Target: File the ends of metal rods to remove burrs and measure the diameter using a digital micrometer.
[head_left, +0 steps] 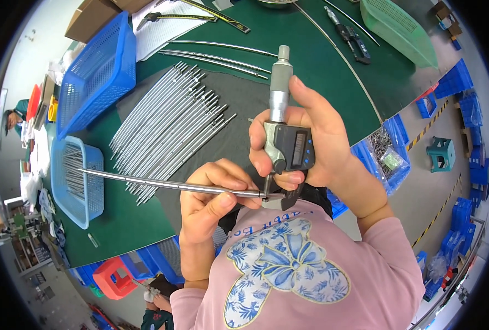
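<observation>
While gauging: your right hand [310,137] grips the grey digital micrometer [285,140].
Left hand [211,198]: fingers pinch the long thin metal rod [162,183] near its end.
Clearance: rod's far end overhangs the small blue basket [93,190].

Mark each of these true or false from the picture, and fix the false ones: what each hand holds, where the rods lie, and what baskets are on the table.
1. The right hand holds a digital micrometer. True.
2. The left hand holds a screwdriver. False: it holds a thin metal rod, one end in the micrometer.
3. Many more metal rods lie on the dark mat. True.
4. The small blue basket at the left is empty. False: it holds rods.
5. The green basket stands on the floor. False: it sits on the green table, far right.
</observation>
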Motion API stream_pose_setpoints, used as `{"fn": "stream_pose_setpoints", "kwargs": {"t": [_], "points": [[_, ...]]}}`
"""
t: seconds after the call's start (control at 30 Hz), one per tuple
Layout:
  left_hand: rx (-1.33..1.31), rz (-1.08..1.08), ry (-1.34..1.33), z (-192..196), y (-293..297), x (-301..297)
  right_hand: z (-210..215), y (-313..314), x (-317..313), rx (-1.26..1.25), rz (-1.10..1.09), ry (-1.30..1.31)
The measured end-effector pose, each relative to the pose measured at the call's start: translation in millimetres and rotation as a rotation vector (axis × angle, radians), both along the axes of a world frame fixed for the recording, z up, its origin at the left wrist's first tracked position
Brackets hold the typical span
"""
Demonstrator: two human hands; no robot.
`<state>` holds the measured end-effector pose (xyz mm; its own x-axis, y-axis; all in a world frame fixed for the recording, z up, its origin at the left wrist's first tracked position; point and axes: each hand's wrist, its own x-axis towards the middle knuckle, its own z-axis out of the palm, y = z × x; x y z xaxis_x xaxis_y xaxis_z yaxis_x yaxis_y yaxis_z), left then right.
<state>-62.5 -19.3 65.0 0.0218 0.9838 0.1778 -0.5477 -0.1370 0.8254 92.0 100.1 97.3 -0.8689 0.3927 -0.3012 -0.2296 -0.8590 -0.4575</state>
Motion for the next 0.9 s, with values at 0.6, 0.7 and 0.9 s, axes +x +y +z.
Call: {"fn": "stream_pose_setpoints", "kwargs": {"t": [0.6,0.7,0.9], "points": [[-0.020,-0.006,-0.033,0.1,-0.7,2.3,-5.7,-2.0,4.1,-0.085,0.030,0.122],[-0.019,-0.013,-0.033,0.9,0.0,2.2,-3.1,-2.7,4.5,-0.048,0.012,0.085],[-0.023,-0.024,-0.015,1.6,0.4,0.9,-5.2,-2.5,4.5,-0.083,0.013,0.072]]}}
